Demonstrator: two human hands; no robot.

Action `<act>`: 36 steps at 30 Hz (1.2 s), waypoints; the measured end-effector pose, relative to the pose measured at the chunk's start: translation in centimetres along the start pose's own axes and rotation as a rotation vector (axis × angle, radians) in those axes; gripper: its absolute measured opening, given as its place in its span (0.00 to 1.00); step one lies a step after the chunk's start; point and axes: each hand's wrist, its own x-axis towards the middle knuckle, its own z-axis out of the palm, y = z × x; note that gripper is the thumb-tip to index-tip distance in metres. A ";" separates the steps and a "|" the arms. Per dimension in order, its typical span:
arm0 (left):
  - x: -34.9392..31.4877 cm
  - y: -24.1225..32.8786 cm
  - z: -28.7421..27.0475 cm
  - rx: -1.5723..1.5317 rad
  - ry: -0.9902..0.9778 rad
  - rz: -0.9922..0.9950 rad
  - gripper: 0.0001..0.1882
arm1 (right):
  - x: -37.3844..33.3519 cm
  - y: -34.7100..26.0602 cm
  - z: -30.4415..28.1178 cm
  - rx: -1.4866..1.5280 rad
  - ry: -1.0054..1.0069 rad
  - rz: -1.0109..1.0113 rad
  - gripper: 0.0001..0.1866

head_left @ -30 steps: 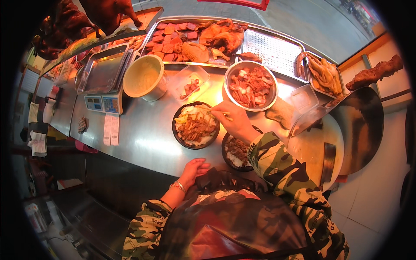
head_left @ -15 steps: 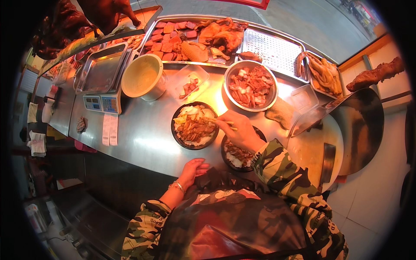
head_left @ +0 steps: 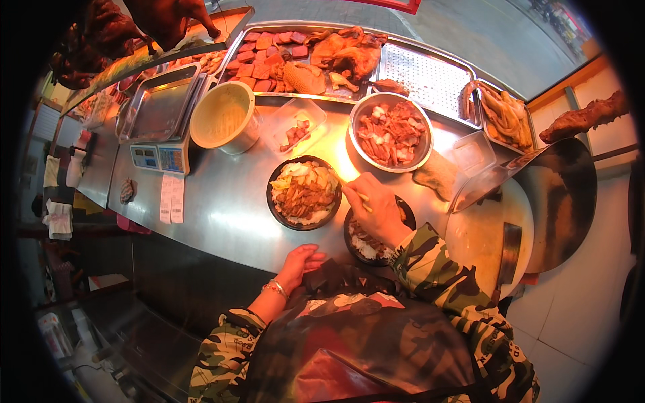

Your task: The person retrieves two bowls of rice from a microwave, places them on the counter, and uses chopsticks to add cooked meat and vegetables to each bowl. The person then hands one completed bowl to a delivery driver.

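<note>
Pale chopsticks (head_left: 365, 199) are pinched in my right hand (head_left: 377, 209), which hovers over the right-hand black bowl (head_left: 366, 260) and hides part of it. White rice and brown chopped meat (head_left: 368, 246) show in that bowl. Just left of it stands another black bowl (head_left: 302, 228), filled with rice, sliced meat (head_left: 301, 199) and pale yellow vegetables. My left hand (head_left: 299, 266) is near the counter's front edge, its fingers loosely stretched and holding nothing. Behind the bowls is a steel basin (head_left: 398, 168) of cut reddish meat.
A clear tub (head_left: 274, 136) with a few meat pieces, a cream bucket (head_left: 247, 138) and a scale (head_left: 159, 158) with paper slips stand leftward. Trays of roast meat (head_left: 346, 54) line the back. To the right, a cleaver (head_left: 510, 250) lies on a round chopping board (head_left: 465, 235).
My right hand has drawn back a little to the right, from the left bowl's edge toward the right bowl, still with the chopsticks. The left hand has stayed put.
</note>
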 end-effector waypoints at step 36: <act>-3.2 6.2 -1.2 -0.056 0.188 0.300 0.17 | -6.0 0.1 -11.0 0.412 0.207 0.389 0.10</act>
